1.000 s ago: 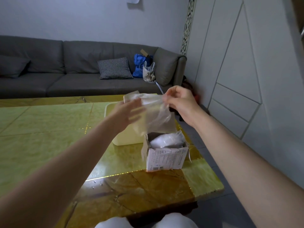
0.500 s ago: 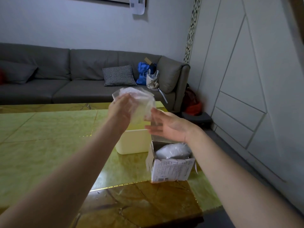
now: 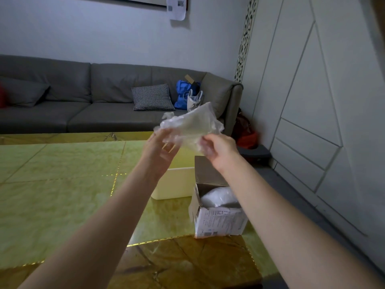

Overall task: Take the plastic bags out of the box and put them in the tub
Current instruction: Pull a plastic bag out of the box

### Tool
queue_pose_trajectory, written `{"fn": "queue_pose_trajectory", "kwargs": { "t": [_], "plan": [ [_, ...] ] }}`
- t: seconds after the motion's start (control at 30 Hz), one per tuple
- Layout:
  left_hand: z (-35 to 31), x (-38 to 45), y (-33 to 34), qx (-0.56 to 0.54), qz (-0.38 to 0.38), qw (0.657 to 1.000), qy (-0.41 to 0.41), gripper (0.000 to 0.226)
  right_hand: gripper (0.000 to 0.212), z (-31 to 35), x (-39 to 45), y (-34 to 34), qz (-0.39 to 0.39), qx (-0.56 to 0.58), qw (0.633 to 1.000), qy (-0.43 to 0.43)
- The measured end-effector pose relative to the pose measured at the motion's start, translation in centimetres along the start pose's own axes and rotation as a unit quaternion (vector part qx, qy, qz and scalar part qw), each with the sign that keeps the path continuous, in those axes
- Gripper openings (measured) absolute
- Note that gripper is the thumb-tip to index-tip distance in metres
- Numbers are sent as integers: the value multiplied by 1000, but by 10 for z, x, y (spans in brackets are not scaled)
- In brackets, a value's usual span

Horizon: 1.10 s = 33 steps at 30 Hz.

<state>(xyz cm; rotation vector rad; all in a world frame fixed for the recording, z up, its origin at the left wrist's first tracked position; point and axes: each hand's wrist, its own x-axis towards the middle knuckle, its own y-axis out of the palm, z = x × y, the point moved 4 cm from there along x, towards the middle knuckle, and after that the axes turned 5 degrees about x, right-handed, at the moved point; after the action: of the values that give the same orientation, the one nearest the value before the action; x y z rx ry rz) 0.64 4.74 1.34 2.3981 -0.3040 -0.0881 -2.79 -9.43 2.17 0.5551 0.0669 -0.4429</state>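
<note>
Both hands, left [image 3: 161, 152] and right [image 3: 218, 150], grasping one clear bag [image 3: 190, 127], raised above the tub [image 3: 177, 182]. Just right of tub, open box [image 3: 218, 221] with more bags [image 3: 218, 197] on the surface [image 3: 62, 195]. Box label print unreadable.

Two hands [image 3: 160, 151] [image 3: 218, 151]; one box [image 3: 218, 222]; one tub [image 3: 177, 184]; one held bag [image 3: 191, 126]; one cushion [image 3: 152, 97].

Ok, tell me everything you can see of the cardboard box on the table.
The cardboard box stands upright near the right edge of the green marbled table, just right of the white tub; whether they touch is unclear. Its top is open, one brown flap raised at the back. The pale front carries small, unreadable print. Crumpled clear plastic bags fill it. Neither hand touches it.
</note>
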Motion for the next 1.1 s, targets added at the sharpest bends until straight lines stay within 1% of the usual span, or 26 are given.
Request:
{"fn": "queue_pose_trajectory", "kwargs": {
  "t": [0.03,0.07,0.13,0.17,0.23,0.3,0.33,0.37,0.43,0.53,0.6,0.67,0.7,0.73,0.77,0.8,0.83,0.87,0.9,0.93,0.97,1.0,1.03,1.07,1.1],
  "plan": [
    [2,0,-3,9,14,1000,-25,23,18,7,3,-5,-13,-49,998,-30],
    [4,-1,-4,11,30,998,-52,31,18,13,4,-7,-8,-97,994,-49],
    [11,-2,-7,29,42,993,-103,51,22,20,0,-4,52,-156,985,-50],
    [12,0,-9,43,33,992,-118,52,26,22,-1,-1,86,-177,980,-37],
    [12,6,-10,39,-4,991,-128,45,30,26,-3,4,134,-222,966,-16],
    [9,14,-12,45,-62,991,-109,23,31,32,6,2,120,-253,960,-30],
    [6,16,-16,74,-94,989,-90,13,30,36,13,-1,98,-251,962,-48],
    [2,19,-18,107,-111,986,-68,8,27,40,19,-4,75,-237,966,-69],
    [-5,26,-24,181,-125,975,-25,13,22,45,29,-5,46,-220,968,-114],
    [-22,38,-32,304,-140,942,31,18,28,47,40,1,59,-224,958,-167],
    [-38,50,-40,329,-153,930,62,18,30,48,50,6,79,-230,952,-188],
    [-54,62,-52,347,-178,916,90,19,29,48,62,8,78,-277,935,-205],
    [-60,67,-59,376,-197,900,103,23,29,47,69,9,74,-327,917,-219],
    [-66,73,-65,430,-217,868,121,26,30,44,78,11,73,-387,890,-232],
    [-70,78,-67,499,-229,822,149,27,30,39,85,13,76,-448,858,-241],
    [-72,79,-64,565,-218,774,182,26,28,32,92,14,87,-503,825,-243],
    [-69,82,-57,615,-174,740,209,25,24,24,99,16,103,-551,795,-233],
    [-62,85,-50,653,-102,720,213,23,20,15,107,16,124,-592,769,-208],
    [-50,90,-42,691,-16,698,188,22,17,6,114,15,147,-628,744,-174],
    [-34,93,-37,733,68,662,139,22,18,-3,121,14,168,-656,722,-138],
    [-18,95,-36,776,136,610,85,24,20,-9,125,12,187,-680,702,-105],
    [-5,98,-37,809,178,558,42,26,25,-15,129,10,204,-703,676,-77],
    [3,100,-38,831,196,520,15,28,31,-20,132,8,220,-730,645,-56],
    [10,103,-39,843,203,498,-3,30,34,-23,136,7,230,-757,610,-40],
    [16,105,-39,850,209,484,-17,31,34,-25,139,6,234,-781,578,-29]
  ]
}}
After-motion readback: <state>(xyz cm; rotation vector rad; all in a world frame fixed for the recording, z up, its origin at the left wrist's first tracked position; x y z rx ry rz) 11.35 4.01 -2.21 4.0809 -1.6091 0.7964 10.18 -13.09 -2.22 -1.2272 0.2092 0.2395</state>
